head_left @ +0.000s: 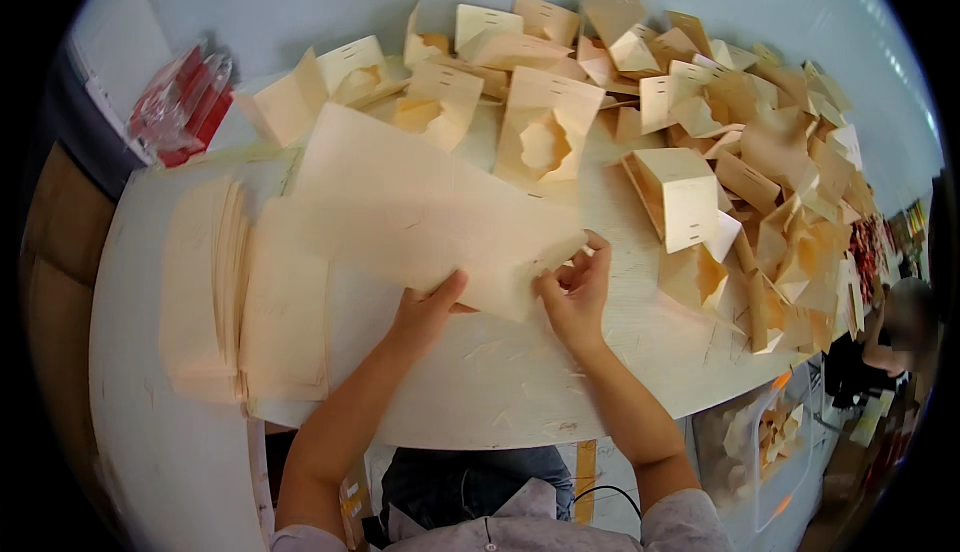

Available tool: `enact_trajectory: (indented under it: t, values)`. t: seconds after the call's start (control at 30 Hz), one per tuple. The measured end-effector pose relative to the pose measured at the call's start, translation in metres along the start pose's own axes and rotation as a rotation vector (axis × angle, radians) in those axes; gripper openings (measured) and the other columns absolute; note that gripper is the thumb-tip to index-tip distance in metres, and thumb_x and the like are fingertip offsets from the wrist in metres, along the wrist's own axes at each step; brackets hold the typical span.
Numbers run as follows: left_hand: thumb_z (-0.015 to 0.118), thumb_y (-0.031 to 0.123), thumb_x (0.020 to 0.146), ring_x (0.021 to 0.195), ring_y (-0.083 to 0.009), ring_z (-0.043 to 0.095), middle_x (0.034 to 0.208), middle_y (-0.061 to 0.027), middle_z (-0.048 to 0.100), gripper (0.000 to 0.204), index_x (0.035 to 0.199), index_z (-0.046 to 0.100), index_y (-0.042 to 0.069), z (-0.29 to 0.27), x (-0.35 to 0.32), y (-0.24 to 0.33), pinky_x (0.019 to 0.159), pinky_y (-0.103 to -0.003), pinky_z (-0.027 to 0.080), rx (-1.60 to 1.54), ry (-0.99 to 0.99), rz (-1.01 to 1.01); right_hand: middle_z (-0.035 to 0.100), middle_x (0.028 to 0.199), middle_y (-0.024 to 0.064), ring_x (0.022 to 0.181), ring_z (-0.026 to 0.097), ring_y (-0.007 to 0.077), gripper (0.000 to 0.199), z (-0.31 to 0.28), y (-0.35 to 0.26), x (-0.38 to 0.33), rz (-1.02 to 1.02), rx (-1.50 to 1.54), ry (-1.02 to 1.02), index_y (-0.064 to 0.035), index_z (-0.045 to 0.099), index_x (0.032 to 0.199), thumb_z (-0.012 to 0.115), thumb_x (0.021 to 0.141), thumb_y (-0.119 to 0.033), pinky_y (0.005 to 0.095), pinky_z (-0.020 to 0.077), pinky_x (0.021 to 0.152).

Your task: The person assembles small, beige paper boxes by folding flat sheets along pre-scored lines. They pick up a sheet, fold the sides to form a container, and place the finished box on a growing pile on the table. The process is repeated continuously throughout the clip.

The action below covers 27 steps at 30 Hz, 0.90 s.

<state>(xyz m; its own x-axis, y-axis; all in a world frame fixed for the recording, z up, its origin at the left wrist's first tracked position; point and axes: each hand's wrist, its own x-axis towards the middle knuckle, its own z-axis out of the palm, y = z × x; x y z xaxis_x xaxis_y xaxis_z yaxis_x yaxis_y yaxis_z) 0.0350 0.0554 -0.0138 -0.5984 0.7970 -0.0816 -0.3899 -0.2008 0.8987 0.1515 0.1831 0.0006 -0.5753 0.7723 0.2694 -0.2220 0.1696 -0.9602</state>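
- Left hand (425, 312) near the desk's front edge, fingers curled over the lower edge of a large pale flat sheet (420, 212), thumb on top, pinching it.
- Right hand (578, 287) just beside the left, fingertips (597, 244) pinched on the same sheet's lower right corner, bending a small flap there.
- Sheet held tilted above the middle of the white desk (520, 382), stretching from the hands up toward the far left.
- Stack of matching flat sheets (205, 287) lying toward the desk's left edge, with another flat sheet (285, 312) just beside it, touching and partly under the held one.
- Heap of folded pale boxes (760, 162) spread along the far edge and down the right side, some upright, some tipped.
- One folded box (680, 197) standing alone right of centre, open side facing left, near the right hand but apart from it.
- Red packet in clear wrap (180, 102) at the far left corner.
- Clear bin (765, 432) with pale pieces below the front right edge.
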Motion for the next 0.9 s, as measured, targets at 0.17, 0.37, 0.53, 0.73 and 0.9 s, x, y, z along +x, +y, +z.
enact_trajectory:
  t: [0.17, 0.37, 0.53, 0.73, 0.9]
  values:
    - [0.056, 0.024, 0.083, 0.083, -0.0207, 0.059, 0.099, -0.0118, 0.057, 0.036, 0.105, 0.05, -0.003, -0.011, 0.007, -0.008, 0.067, -0.035, 0.052, -0.048, 0.101, 0.007, 0.038, 0.061, -0.0008, 0.054, 0.039, 0.0081, 0.056, -0.012, 0.018, 0.005, -0.097, -0.28, -0.008, -0.0055, 0.029, 0.116, 0.056, 0.067, 0.003, 0.0218, 0.0336, 0.047]
    - [0.052, 0.026, 0.085, 0.093, -0.0183, 0.055, 0.105, -0.0073, 0.055, 0.04, 0.114, 0.043, 0.0, -0.012, 0.012, -0.002, 0.073, -0.033, 0.048, -0.231, 0.047, 0.039, 0.049, 0.069, 0.0033, 0.059, 0.047, 0.0109, 0.061, -0.01, -0.003, 0.003, -0.127, 0.017, -0.18, -0.0051, 0.025, 0.121, 0.057, 0.069, 0.004, 0.0207, 0.038, 0.059]
    - [0.054, 0.022, 0.083, 0.096, -0.0189, 0.053, 0.106, -0.0076, 0.053, 0.041, 0.116, 0.041, 0.001, -0.003, 0.007, 0.022, 0.08, -0.032, 0.046, -0.457, 0.066, -0.039, 0.054, 0.073, 0.0059, 0.06, 0.05, 0.0107, 0.06, -0.016, -0.023, -0.001, -0.007, 0.137, -0.31, -0.0047, 0.021, 0.126, 0.055, 0.078, -0.011, 0.0204, 0.0392, 0.056]
    - [0.049, 0.015, 0.075, 0.096, -0.023, 0.053, 0.103, -0.0123, 0.053, 0.046, 0.116, 0.039, -0.001, -0.01, -0.011, 0.033, 0.079, -0.034, 0.046, 0.071, -0.229, -0.13, 0.055, 0.07, 0.0039, 0.044, 0.04, 0.0056, 0.039, -0.051, -0.017, 0.028, 0.452, 0.431, -0.535, -0.0032, 0.042, 0.114, 0.05, 0.084, -0.027, 0.0179, 0.029, 0.037]
    - [0.044, 0.037, 0.081, 0.104, -0.0279, 0.049, 0.115, -0.0151, 0.048, 0.059, 0.123, 0.031, -0.002, -0.014, -0.008, 0.013, 0.087, -0.042, 0.041, 0.033, -0.301, -0.156, 0.057, 0.071, 0.004, 0.042, 0.041, 0.0076, 0.026, -0.032, -0.012, 0.017, 0.468, 0.326, -0.589, -0.005, 0.054, 0.094, 0.054, 0.084, -0.029, 0.0181, 0.0305, 0.035]
